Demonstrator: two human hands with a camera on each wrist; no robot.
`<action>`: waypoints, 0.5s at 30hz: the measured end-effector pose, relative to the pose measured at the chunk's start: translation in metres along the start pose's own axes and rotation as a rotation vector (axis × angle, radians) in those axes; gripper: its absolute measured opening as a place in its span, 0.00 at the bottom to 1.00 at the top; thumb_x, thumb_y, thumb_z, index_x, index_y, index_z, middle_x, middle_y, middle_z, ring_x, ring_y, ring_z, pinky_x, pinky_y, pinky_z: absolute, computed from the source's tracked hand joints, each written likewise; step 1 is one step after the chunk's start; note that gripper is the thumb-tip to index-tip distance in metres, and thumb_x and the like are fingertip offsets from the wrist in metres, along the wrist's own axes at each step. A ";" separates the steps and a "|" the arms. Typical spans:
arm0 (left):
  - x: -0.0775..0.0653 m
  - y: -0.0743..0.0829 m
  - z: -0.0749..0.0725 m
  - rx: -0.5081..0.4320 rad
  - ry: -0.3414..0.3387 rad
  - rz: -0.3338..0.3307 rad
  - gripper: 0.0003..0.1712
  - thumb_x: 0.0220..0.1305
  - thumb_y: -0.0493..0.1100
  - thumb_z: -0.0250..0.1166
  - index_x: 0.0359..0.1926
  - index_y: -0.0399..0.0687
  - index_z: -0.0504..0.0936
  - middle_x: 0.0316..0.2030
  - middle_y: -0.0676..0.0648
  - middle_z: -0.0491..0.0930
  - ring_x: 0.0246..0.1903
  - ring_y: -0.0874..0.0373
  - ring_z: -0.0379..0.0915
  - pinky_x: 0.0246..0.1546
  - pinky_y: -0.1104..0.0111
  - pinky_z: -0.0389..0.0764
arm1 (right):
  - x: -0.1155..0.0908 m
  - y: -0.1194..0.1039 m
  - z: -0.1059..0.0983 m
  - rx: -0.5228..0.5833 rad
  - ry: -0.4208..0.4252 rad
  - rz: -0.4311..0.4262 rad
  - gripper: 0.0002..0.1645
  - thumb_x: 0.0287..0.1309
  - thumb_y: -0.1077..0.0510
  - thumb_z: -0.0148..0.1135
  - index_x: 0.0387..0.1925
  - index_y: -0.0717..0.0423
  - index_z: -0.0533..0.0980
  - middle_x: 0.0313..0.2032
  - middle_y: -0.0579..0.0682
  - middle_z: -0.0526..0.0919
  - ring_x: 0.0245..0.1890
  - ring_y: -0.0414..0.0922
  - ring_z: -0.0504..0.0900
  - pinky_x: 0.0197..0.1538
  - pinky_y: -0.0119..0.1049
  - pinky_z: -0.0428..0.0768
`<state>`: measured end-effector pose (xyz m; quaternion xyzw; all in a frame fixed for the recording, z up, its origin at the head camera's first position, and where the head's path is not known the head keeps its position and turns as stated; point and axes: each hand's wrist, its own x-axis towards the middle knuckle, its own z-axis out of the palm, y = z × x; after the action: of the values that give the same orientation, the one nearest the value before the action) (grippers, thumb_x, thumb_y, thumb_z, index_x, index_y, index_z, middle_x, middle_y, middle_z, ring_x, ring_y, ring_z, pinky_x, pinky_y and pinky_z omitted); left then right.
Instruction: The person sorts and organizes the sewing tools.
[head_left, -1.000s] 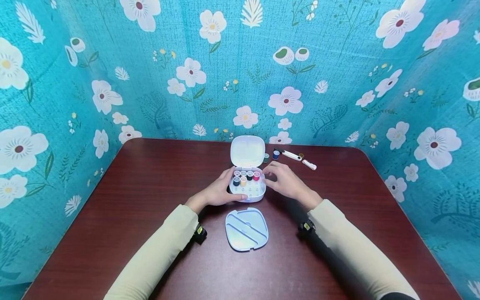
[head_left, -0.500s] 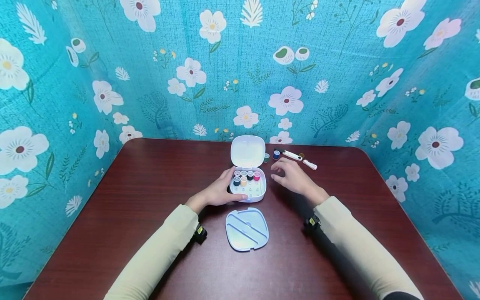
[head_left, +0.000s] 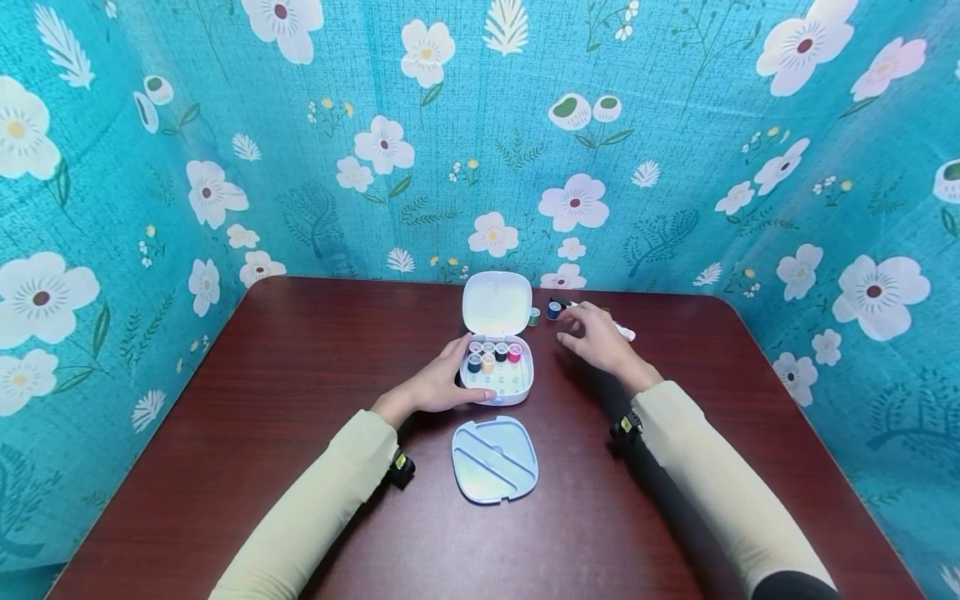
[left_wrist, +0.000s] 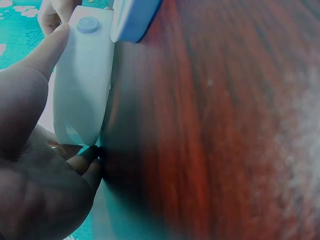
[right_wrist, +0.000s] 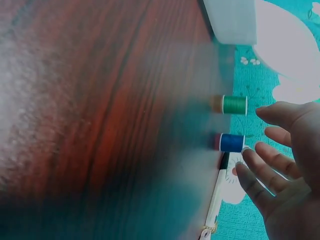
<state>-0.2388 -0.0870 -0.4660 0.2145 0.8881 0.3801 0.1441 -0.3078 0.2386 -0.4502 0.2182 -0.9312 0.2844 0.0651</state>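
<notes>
My left hand (head_left: 435, 385) grips the left side of a white sewing box (head_left: 517, 393), thumb across its front wall and fingers around the side. The box's lid (head_left: 497, 302) stands raised at the back. Inside, several thread spools (head_left: 501, 352) sit on pegs, in black, red, peach and other colours, with bare pegs in front. My right hand (head_left: 600, 340) is right of the box with nothing in it, fingers relaxed and spread. Close ahead of its fingertips stand a blue thread spool (right_wrist: 232, 143) and a green thread spool (right_wrist: 235, 105).
A pale blue divided tray (head_left: 480, 482) lies flat in front of the box. Behind my right hand lies a thin white tool with a black end (right_wrist: 216, 195), partly hidden in the head view. A small white piece (head_left: 626, 332) lies to its right. Patterned cloth (head_left: 337, 217) hangs behind the table.
My right hand has moved from the box's right edge away to the right and back, toward the loose spools. My left hand and the box have stayed in place.
</notes>
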 end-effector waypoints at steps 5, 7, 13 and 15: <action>0.001 -0.001 0.000 -0.004 -0.001 0.003 0.69 0.58 0.64 0.74 0.83 0.45 0.38 0.80 0.41 0.44 0.75 0.47 0.51 0.74 0.53 0.57 | 0.004 0.004 0.000 0.031 0.024 0.052 0.21 0.62 0.61 0.69 0.54 0.66 0.80 0.47 0.61 0.79 0.44 0.55 0.79 0.51 0.52 0.78; 0.002 -0.002 0.001 -0.001 0.000 0.003 0.69 0.58 0.64 0.74 0.83 0.46 0.38 0.80 0.41 0.44 0.75 0.47 0.51 0.74 0.54 0.58 | 0.006 0.006 0.001 0.042 0.028 0.073 0.22 0.62 0.61 0.69 0.56 0.66 0.78 0.48 0.62 0.79 0.44 0.55 0.80 0.51 0.53 0.79; 0.002 -0.002 0.001 0.012 -0.003 -0.002 0.69 0.58 0.65 0.74 0.83 0.46 0.38 0.80 0.41 0.43 0.76 0.47 0.49 0.74 0.54 0.57 | 0.010 0.009 0.004 0.081 0.034 0.120 0.24 0.63 0.61 0.68 0.58 0.66 0.76 0.51 0.64 0.78 0.47 0.57 0.81 0.54 0.55 0.80; 0.002 -0.002 0.001 0.016 -0.006 -0.003 0.69 0.59 0.65 0.73 0.83 0.46 0.37 0.80 0.41 0.43 0.76 0.48 0.49 0.74 0.54 0.57 | 0.011 0.010 0.005 0.093 0.034 0.130 0.25 0.63 0.61 0.68 0.59 0.67 0.75 0.52 0.65 0.77 0.48 0.58 0.81 0.55 0.55 0.79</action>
<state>-0.2410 -0.0868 -0.4683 0.2156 0.8910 0.3720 0.1456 -0.3221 0.2389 -0.4561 0.1550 -0.9280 0.3347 0.0522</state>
